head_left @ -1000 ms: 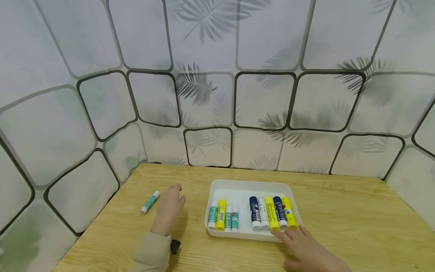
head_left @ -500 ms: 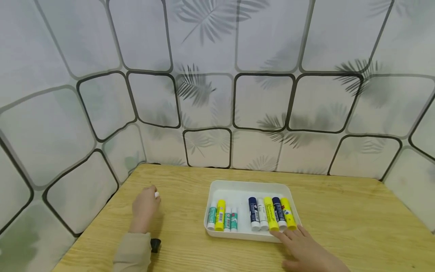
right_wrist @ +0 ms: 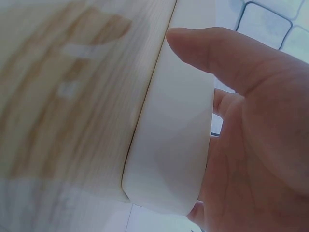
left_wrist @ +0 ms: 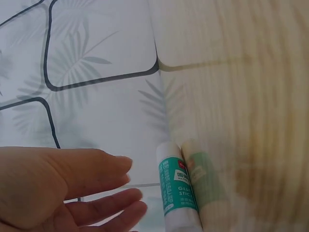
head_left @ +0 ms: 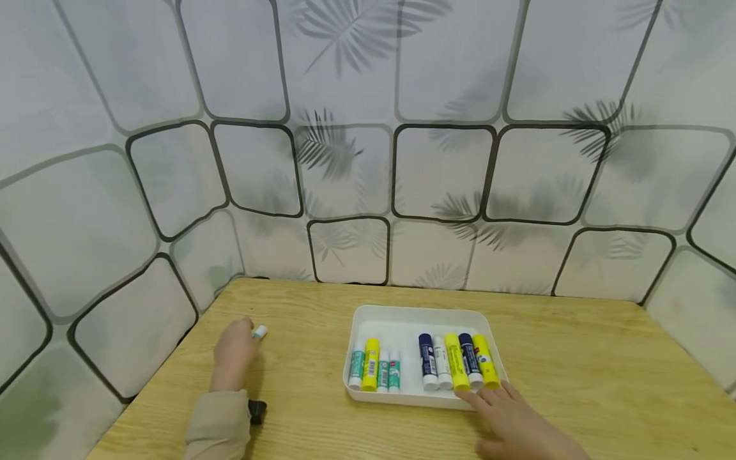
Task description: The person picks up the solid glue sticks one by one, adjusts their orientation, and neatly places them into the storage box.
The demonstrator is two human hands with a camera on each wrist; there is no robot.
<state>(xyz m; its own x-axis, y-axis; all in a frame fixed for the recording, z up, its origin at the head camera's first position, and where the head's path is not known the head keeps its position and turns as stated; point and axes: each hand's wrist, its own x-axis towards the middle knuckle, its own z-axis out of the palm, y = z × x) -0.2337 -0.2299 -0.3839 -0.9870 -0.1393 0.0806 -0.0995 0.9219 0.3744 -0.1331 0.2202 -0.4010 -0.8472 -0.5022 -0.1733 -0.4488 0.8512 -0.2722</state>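
Observation:
My left hand (head_left: 232,354) is low over the left part of the table, beside a small green-and-white glue stick (left_wrist: 177,188). In the left wrist view its thumb and fingers are spread apart, with a gap to the stick. The head view shows just the white end of that glue stick (head_left: 260,331) past the hand. My right hand (head_left: 520,421) rests at the near right corner of a white tray (head_left: 425,312), fingertips over the rim. Its thumb (right_wrist: 193,46) crosses in front of the tray's outer wall in the right wrist view; whether it touches is unclear.
Inside the tray, green glue sticks (head_left: 393,374) and a yellow glue stick (head_left: 370,365) lie at the left. Several dark blue, white and yellow glue sticks (head_left: 456,363) lie at the right. A patterned wall covering (head_left: 437,249) borders the wooden table (head_left: 322,421).
My left hand has moved left from between the tray and the loose glue stick, and is now beside that stick, covering most of it. My right hand has stayed at the tray corner.

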